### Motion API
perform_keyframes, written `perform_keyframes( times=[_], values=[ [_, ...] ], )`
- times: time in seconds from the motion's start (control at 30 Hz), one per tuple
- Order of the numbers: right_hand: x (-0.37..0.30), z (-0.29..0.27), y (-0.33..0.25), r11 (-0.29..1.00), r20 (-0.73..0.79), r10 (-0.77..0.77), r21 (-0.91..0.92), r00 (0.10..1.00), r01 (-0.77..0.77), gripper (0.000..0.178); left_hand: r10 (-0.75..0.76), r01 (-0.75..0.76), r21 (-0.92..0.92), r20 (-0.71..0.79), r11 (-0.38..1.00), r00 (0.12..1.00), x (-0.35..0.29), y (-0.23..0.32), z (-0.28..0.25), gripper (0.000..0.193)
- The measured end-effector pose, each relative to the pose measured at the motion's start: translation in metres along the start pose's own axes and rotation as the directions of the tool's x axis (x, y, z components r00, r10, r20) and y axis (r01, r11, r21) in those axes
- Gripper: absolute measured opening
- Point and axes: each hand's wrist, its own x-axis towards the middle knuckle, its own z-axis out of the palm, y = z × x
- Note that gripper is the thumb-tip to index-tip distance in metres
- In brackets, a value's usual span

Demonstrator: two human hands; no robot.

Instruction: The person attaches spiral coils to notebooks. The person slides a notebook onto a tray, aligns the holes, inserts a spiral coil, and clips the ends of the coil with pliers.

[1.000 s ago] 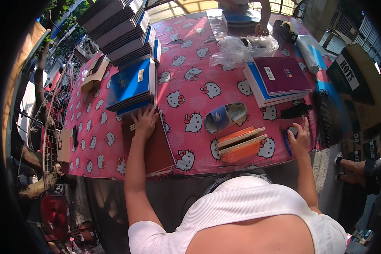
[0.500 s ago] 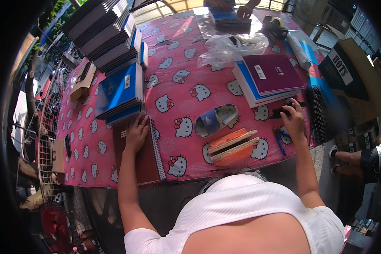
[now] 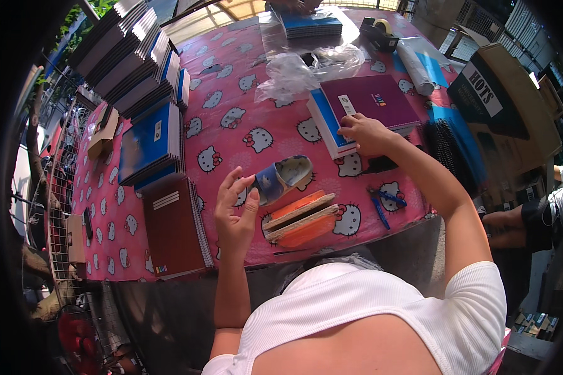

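My right hand (image 3: 368,134) is at the near left corner of a purple spiral notebook (image 3: 381,103), its fingers closed on the cover's edge. Under that notebook lies a thick stack of blue-covered notebooks (image 3: 324,119). My left hand (image 3: 234,215) is raised over the table with fingers apart and nothing in it, beside a blue patterned slipper (image 3: 275,180). A brown spiral notebook (image 3: 175,231) lies flat at the near left. Two orange-sided wooden blocks (image 3: 300,220) sit near the front edge, with blue-handled pliers (image 3: 379,206) to their right.
Tall notebook stacks (image 3: 128,59) and a lower blue pile (image 3: 150,140) stand at the left. Clear plastic (image 3: 313,69), a tape dispenser (image 3: 380,34) and another person's hands (image 3: 297,5) by a blue pile are at the far side. A large carton (image 3: 507,100) stands at the right.
My left hand has lifted off the brown notebook and moved right. My right hand has moved from beside the pliers up and left onto the purple notebook. The whole view has shifted.
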Motion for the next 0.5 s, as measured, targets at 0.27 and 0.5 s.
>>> perform_keyframes(
  times=[0.27, 0.5],
  values=[
    [-0.021, 0.035, 0.036, 0.930, -0.290, -0.329, -0.267, 0.899, 0.255, 0.024, -0.110, 0.101, 0.059, 0.182, 0.993, 0.977, -0.041, 0.007, 0.081, 0.027],
    [-0.015, 0.024, 0.065, 0.877, -0.402, -0.442, -0.006, 0.802, 0.480, 0.022, -0.368, 0.406, -0.113, 0.260, 0.907, 0.893, 0.018, 0.035, 0.116, 0.033]
  ],
)
